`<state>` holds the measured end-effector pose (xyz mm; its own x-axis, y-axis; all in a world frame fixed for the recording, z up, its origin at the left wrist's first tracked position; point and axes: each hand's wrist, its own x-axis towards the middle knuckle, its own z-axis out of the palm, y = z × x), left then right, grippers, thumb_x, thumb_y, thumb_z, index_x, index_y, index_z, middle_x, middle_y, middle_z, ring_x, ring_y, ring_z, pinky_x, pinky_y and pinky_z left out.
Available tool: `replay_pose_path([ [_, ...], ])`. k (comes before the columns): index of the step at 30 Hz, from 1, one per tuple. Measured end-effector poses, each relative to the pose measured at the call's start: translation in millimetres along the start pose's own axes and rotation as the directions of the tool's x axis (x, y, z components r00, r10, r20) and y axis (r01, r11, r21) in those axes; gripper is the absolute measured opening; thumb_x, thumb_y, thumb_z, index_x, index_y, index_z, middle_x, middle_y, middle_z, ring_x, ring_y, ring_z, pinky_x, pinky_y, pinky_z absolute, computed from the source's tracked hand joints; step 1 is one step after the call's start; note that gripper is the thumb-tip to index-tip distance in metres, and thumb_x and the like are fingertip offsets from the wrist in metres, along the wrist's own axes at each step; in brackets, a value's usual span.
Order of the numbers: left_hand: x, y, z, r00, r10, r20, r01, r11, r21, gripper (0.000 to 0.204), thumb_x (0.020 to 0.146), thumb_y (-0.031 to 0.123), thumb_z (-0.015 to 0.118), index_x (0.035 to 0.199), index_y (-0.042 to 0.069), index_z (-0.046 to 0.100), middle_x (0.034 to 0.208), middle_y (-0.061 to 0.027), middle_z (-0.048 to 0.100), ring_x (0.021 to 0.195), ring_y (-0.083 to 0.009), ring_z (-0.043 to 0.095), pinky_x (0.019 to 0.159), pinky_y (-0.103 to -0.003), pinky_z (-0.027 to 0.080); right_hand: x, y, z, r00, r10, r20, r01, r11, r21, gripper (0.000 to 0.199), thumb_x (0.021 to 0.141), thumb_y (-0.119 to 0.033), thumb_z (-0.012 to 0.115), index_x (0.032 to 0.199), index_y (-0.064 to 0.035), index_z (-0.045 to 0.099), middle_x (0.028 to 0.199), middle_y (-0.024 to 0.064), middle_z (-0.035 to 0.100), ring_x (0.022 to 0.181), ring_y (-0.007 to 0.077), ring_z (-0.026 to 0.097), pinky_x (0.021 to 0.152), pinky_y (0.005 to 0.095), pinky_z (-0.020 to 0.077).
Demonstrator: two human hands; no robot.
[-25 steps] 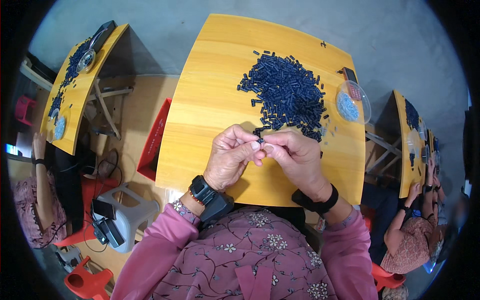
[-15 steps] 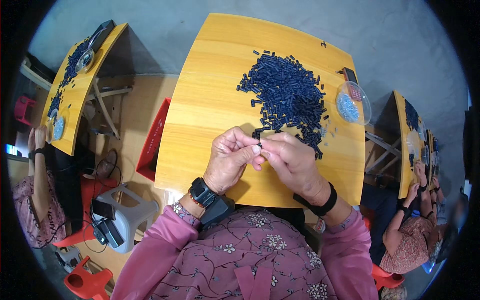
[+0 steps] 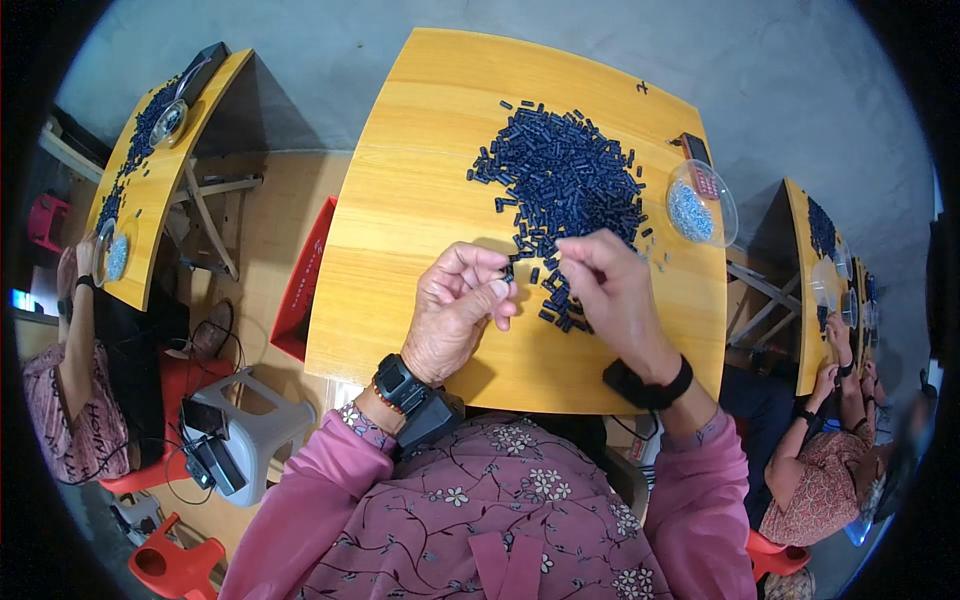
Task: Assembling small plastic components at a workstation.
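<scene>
My left hand [image 3: 452, 312] pinches a small black cylindrical part [image 3: 508, 271] between thumb and fingertips, just above the table's near half. Apart from it, my right hand [image 3: 618, 298] hovers at the near right edge of a large pile of short dark tube-shaped parts [image 3: 570, 165]. Its thumb and forefinger are drawn together; whatever they may hold is too small to make out. To the right of the pile stands a clear round bowl [image 3: 733, 210] with many tiny pale-blue pieces [image 3: 688, 212] in it.
The yellow wooden table [image 3: 400, 150] carries a red-and-black keypad device [image 3: 697, 150] behind the bowl. Left of the table are a red crate [image 3: 305, 285] and a grey stool [image 3: 262, 435] with cabled devices. Other people work at side tables [image 3: 170, 190] on both sides.
My right hand has parted from my left and moved right and slightly away from me, toward the pile. My left hand stays nearly in place with the black part.
</scene>
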<state>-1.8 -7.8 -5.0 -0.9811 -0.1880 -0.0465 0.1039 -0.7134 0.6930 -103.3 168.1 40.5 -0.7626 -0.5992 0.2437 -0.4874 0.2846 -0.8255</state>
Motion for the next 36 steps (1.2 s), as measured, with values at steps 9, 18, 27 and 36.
replay_pose_path([
  [9, 0.9, -3.1, -3.7, 0.997, 0.029, -0.072, -0.033, 0.998, -0.048, 0.014, 0.095, 0.005, 0.059, 0.109, 0.005, 0.06, 0.089, -0.007, 0.066, 0.071, -0.011, 0.065, 0.061, -0.024, 0.053, 33.4, 8.9, 16.6, 0.972, -0.173, 0.162, 0.225, 0.884, -0.411, 0.004, 0.083, -0.007, 0.066, 0.082, -0.0038, 0.064, 0.079, 0.0139, 0.054, 0.069, 0.0362, 0.06, 0.06, 0.0448, 0.0484],
  [18, 3.5, -2.1, -5.7, 0.994, 0.025, -0.107, -0.036, 0.994, -0.101, 0.013, 0.096, 0.007, 0.059, 0.109, 0.004, 0.059, 0.09, -0.0067, 0.064, 0.07, -0.0119, 0.06, 0.064, -0.024, 0.05, 34.9, 9.2, 15.5, 0.968, -0.116, 0.223, 0.214, 0.845, -0.49, 0.003, 0.081, -0.006, 0.063, 0.08, -0.0034, 0.064, 0.079, 0.0141, 0.056, 0.071, 0.035, 0.061, 0.062, 0.0448, 0.0496],
  [27, 4.2, -3.8, -3.8, 0.993, 0.022, -0.114, -0.031, 0.997, -0.075, 0.016, 0.096, 0.01, 0.06, 0.11, 0.003, 0.059, 0.092, -0.0072, 0.065, 0.071, -0.0113, 0.06, 0.064, -0.023, 0.05, 37.0, 11.0, 5.0, 0.967, -0.119, 0.225, 0.203, 0.893, -0.402, 0.003, 0.08, -0.005, 0.063, 0.081, -0.0034, 0.066, 0.078, 0.0134, 0.057, 0.073, 0.0352, 0.061, 0.066, 0.045, 0.0494],
  [36, 4.3, -4.1, -4.4, 0.997, 0.003, -0.082, -0.006, 0.999, -0.048, 0.013, 0.097, 0.01, 0.059, 0.108, 0.003, 0.06, 0.093, -0.007, 0.066, 0.071, -0.0108, 0.062, 0.063, -0.023, 0.051, 32.5, 9.4, 8.9, 0.962, -0.111, 0.249, 0.214, 0.873, -0.438, 0.004, 0.081, -0.005, 0.064, 0.082, -0.0019, 0.064, 0.079, 0.0135, 0.056, 0.073, 0.0352, 0.061, 0.065, 0.0449, 0.0488],
])
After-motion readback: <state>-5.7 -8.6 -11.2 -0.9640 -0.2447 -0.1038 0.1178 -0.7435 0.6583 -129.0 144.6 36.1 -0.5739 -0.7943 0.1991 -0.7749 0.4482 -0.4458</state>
